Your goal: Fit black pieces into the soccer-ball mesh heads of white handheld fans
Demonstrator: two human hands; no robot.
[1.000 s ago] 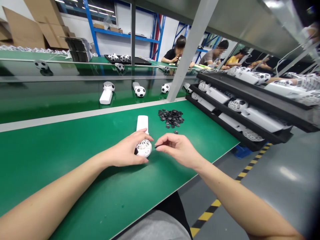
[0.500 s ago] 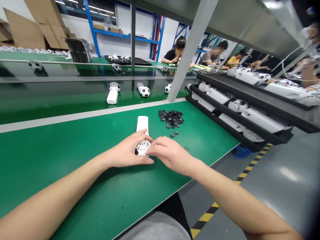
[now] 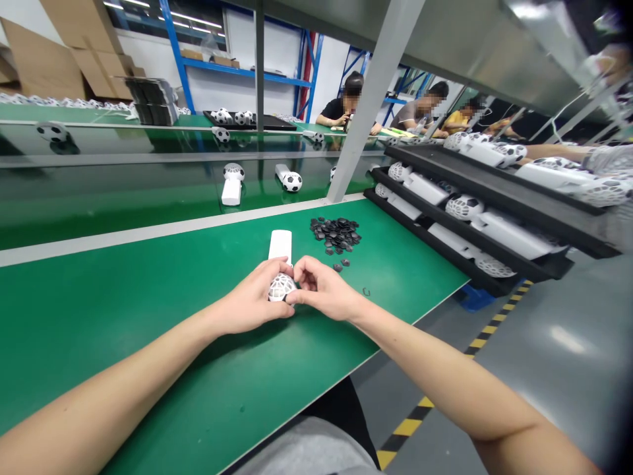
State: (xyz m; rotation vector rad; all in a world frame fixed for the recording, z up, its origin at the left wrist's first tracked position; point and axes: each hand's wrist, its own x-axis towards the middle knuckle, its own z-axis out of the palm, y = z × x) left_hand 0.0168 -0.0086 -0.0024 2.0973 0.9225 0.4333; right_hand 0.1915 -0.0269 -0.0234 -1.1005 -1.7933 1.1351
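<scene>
A white plastic device with a football-patterned lattice ball at its near end lies on the green bench. Its flat white handle points away from me. My left hand is wrapped round the ball from the left, fingers over the top and thumb low in front. At the ball's right side is my right hand, its thumb tip against the lower right beside a dark patch. Its other fingers are curled, and what they may hold is hidden. Beyond it lies a pile of black pentagon pieces, with two loose ones nearer.
Black trays stacked at the right hold more such devices. A grey post rises behind the pieces. On the conveyor beyond the pale rail lie further devices. Several co-workers sit across. A small dark hook-shaped bit lies right.
My right hand has shifted its grip: its fingers have lifted and curled while the thumb presses the ball's lower right. The ball seems turned in my left hand. Devices on the conveyor have shifted slightly.
</scene>
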